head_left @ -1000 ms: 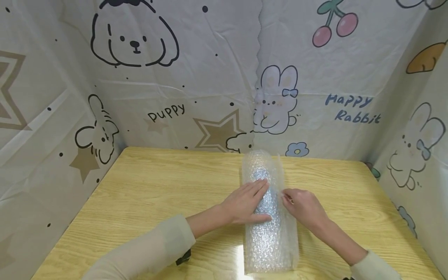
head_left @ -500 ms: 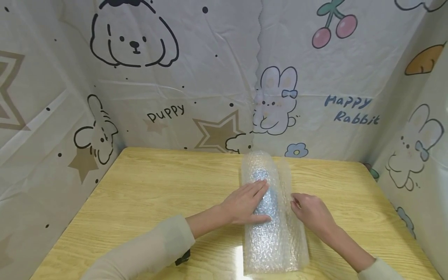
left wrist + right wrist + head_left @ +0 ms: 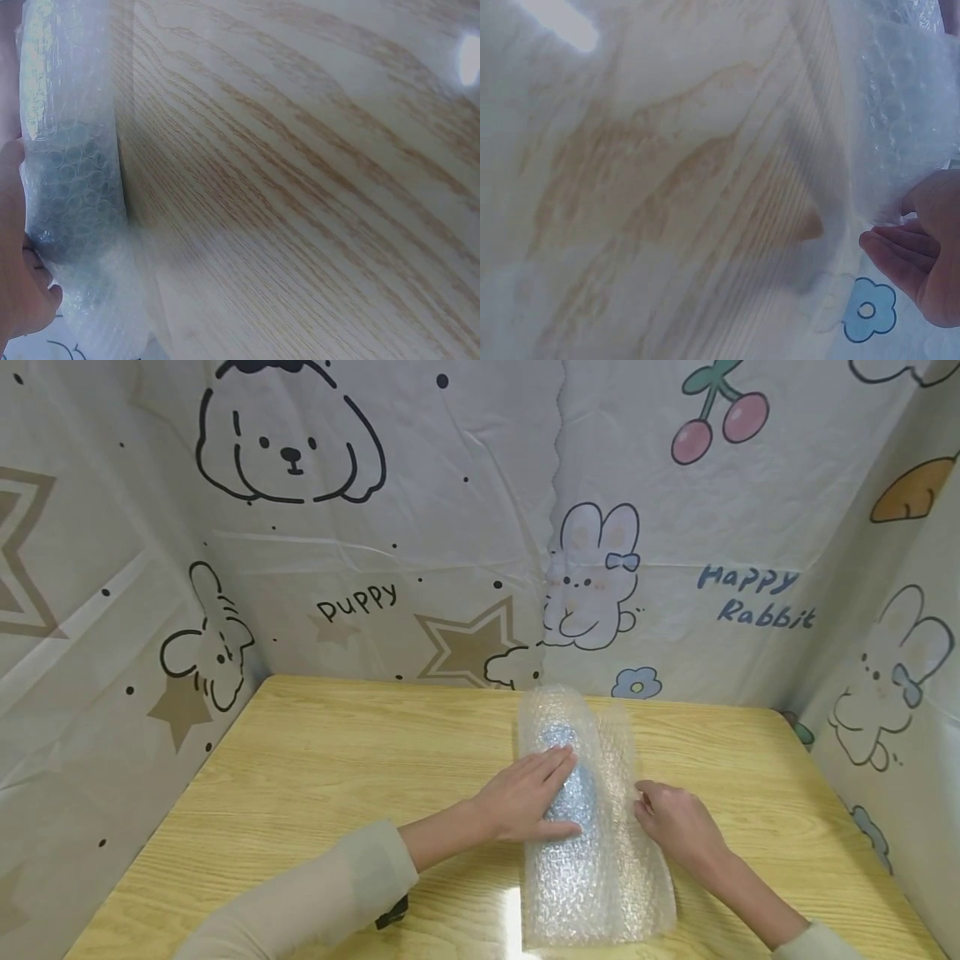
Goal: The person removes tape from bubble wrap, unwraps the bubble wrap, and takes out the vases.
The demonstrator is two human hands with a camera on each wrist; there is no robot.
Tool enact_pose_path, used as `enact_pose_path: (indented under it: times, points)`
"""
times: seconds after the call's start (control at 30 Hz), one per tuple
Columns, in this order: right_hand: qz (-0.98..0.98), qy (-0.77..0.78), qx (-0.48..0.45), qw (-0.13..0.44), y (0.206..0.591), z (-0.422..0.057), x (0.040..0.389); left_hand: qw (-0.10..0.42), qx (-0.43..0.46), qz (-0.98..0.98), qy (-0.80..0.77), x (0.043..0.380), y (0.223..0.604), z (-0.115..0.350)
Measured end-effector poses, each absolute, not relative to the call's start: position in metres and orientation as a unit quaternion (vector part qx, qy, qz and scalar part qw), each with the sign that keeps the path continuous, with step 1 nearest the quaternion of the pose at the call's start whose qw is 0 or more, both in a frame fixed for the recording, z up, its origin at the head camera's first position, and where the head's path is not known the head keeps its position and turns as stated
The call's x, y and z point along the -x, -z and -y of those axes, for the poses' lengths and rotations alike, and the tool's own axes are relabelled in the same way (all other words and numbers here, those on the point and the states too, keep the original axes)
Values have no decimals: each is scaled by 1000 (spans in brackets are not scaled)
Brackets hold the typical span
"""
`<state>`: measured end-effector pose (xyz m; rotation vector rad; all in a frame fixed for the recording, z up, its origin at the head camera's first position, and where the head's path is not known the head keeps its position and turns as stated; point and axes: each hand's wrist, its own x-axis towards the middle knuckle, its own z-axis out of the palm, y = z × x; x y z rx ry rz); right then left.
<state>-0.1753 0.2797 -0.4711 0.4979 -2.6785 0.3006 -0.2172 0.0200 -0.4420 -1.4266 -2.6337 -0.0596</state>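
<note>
While the right hand (image 3: 678,822) pinches the free edge of the bubble wrap (image 3: 570,893), the left hand (image 3: 519,797) lies flat on top, fingers straight, thumb spread! And look at that wrap: clear, glittering, blistered all over, a long roll right of centre in the lower half of the head view, its flap out to the right. Inside, a bluish thing (image 3: 583,785) shows through, its outline blurred. Under it all, the yellow table (image 3: 337,743), wood-grained and glossy.

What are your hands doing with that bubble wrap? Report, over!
Left hand resting on bubble wrap. Right hand pinching its right edge. Wrap on table, something bluish showing through. Nothing seen blocking either hand.
</note>
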Motion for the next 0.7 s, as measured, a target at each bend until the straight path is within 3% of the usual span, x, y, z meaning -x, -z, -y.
enact_pose_path:
  times: [0.7]
  points:
    - [977, -111, -108, 147, 483, -297, 169, 62, 471, 880, 22, 217, 442, -21]
